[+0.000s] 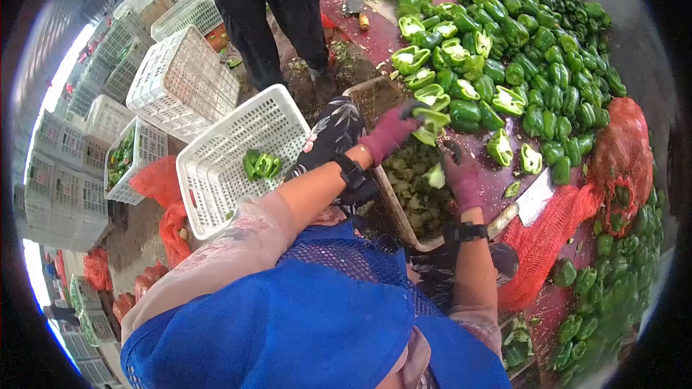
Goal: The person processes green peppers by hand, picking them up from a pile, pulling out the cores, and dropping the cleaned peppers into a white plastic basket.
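Note:
My left hand (393, 132), in a purple glove with dark fingertips, grips a halved green bell pepper (431, 127) whose hollow inside shows. Close to it is my right hand (461, 175), gloved alike, its fingers curved and apart. A pale green pepper core (436, 176) is beside the right hand's fingers, over a tray (404, 227) of green pepper scraps. Cut pepper halves (499, 148) lie on the reddish tabletop just past the right hand. A cleaver (536, 199) rests on the table to the right, its handle pointing toward my right wrist.
Whole green peppers (533, 43) are heaped across the table. A white crate (209, 166) with a few pepper pieces (262, 165) stands at my left. Red mesh sacks (548, 241) lie on the right. Another person's legs (270, 14) are ahead; stacked crates (184, 83) stand behind.

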`<state>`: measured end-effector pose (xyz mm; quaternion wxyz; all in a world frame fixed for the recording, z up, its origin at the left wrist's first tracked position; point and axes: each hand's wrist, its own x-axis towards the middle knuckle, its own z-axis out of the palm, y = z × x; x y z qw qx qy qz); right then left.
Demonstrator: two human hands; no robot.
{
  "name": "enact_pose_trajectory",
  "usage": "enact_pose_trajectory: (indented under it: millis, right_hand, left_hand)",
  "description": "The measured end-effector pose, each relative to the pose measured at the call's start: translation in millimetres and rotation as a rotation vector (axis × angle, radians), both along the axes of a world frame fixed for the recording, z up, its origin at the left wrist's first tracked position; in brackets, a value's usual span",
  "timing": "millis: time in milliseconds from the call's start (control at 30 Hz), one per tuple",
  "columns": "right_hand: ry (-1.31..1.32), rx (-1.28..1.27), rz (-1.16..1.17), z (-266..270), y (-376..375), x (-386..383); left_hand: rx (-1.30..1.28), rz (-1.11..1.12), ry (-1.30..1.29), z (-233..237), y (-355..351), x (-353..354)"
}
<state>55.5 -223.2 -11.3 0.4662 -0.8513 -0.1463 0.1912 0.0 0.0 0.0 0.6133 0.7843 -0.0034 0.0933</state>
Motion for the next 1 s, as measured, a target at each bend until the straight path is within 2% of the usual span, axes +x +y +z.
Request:
enact_pose_trajectory:
  millis: [67, 133, 167, 200, 300, 333, 400, 433, 467, 500, 533, 567, 600, 633, 667, 700, 733, 767, 833, 933, 1000]
  right_hand:
    - [-0.033, 0.245, -0.019, -11.2, -3.5, -8.5]
    - [-0.255, 0.009, 0.103, -31.8, 3.8, 28.4]
    - [-0.313, -0.119, 0.155, -41.9, 3.6, 21.7]
    - [-0.355, 0.02, 0.216, -43.5, 3.9, 4.2]
    - [-0.149, -0.021, 0.084, -11.2, -9.0, -3.8]
    - [-0.199, -0.112, 0.119, -7.7, -8.2, -4.0]
    - [-0.527, -0.552, 0.322, -9.5, -22.2, -11.9]
    - [-0.682, -0.586, 0.373, -32.3, -31.6, 2.2]
    - [-0.786, -0.523, 0.411, -57.7, -40.4, 14.7]
    - [-0.831, -0.432, 0.442, -81.4, -46.9, 28.7]
    - [-0.839, -0.329, 0.457, -106.9, -51.2, 42.7]
    - [-0.534, -0.101, 0.434, -85.9, -36.7, 36.0]
    - [-0.243, 0.132, 0.365, -59.1, -18.9, 26.3]
    - [-0.279, 0.007, 0.235, -42.4, -2.9, 9.3]
    - [-0.276, -0.055, 0.227, -43.5, 1.8, 11.4]
    - [-0.28, -0.112, 0.21, -51.9, -1.5, 13.4]
    - [-0.289, -0.123, 0.203, -53.9, -0.8, 10.2]
    - [-0.297, -0.134, 0.195, -55.5, 0.4, 6.8]
    - [-0.327, -0.068, 0.217, -47.8, 4.0, -6.6]
    - [-0.312, -0.175, 0.243, -77.5, -2.3, 15.9]
    - [-0.231, -0.074, 0.239, -83.6, -3.9, 18.2]
  left_hand:
    - [0.667, -0.096, -0.375, 15.2, -24.5, -14.5]
    - [0.883, -0.09, -0.539, 57.3, -20.8, -14.1]
    - [0.974, -0.114, -0.56, 66.6, -21.0, -29.2]
    - [1.024, -0.046, -0.532, 55.8, -8.5, -32.3]
    - [1.11, 0.181, -0.333, 87.2, 46.3, -62.9]
    - [1.16, 0.262, -0.213, 103.4, 69.6, -84.9]
    - [1.228, 0.404, 0.004, 112.5, 114.6, -129.2]
    - [1.244, 0.472, 0.089, 98.5, 141.4, -153.5]
    - [1.359, 0.564, -0.17, 64.3, 166.5, -182.2]
    - [1.222, 0.451, 0.149, 41.7, 185.5, -203.7]
    - [1.227, 0.49, 0.177, 24.3, 191.4, -232.9]
    - [1.149, 0.479, 0.281, 13.7, 189.4, -255.8]
    - [0.906, 0.457, 0.447, 20.9, 176.3, -283.7]
    - [1.003, 0.582, 0.316, -24.6, 170.8, -312.0]
    - [0.888, 0.527, 0.503, -38.7, 159.0, -334.9]
    - [0.87, 0.38, 0.597, -72.9, 157.6, -362.1]
    - [0.696, 0.359, 0.843, -78.8, 139.2, -378.3]
    - [0.685, 0.266, 0.945, -116.6, 133.5, -398.6]
    - [0.75, 0.466, 0.731, -109.3, 114.6, -409.5]
    - [0.696, 0.402, 0.818, -80.1, 114.9, -405.1]
    - [0.723, 0.382, 0.77, -94.8, 120.1, -407.1]
